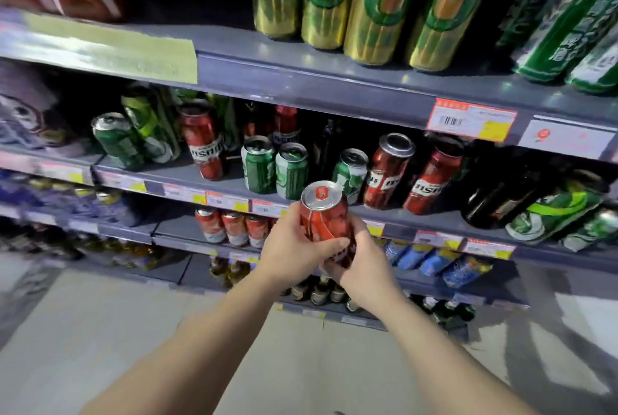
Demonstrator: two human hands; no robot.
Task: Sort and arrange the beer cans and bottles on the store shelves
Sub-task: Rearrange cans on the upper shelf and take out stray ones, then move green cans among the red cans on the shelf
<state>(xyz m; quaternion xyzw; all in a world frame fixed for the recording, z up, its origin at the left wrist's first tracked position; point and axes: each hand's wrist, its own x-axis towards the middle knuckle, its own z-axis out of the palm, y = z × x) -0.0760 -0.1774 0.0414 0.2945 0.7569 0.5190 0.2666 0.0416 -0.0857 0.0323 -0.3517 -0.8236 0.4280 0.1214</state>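
You hold a red can [322,214] in both hands, out in front of the shelves and not resting on any of them. It is a tall can with a silver top, its pull tab facing you, and it tilts slightly with the top leaning toward the shelving; its printed label is mostly hidden by your fingers. Your left hand [294,249] wraps the can's left side with the thumb crossing the front, and your right hand [363,259] cups the lower right side and base, so both are closed around it. Just behind and above your hands, the middle shelf [187,177] carries a mixed lot: short green cans [259,165] directly beyond your hands, taller red cans [388,170] up and to the right of them, another red can [204,140] up and to the left, and farther left two green cans [117,140] leaning over. To the right of your hands, dark bottles [495,200] and green cans lie on their sides on that shelf. Well above your hands, the top shelf [301,70] holds a row of tall gold-and-green cans [378,6]. Just to the left of your hands, a lower shelf holds a neat row of red-and-white cans [234,227].
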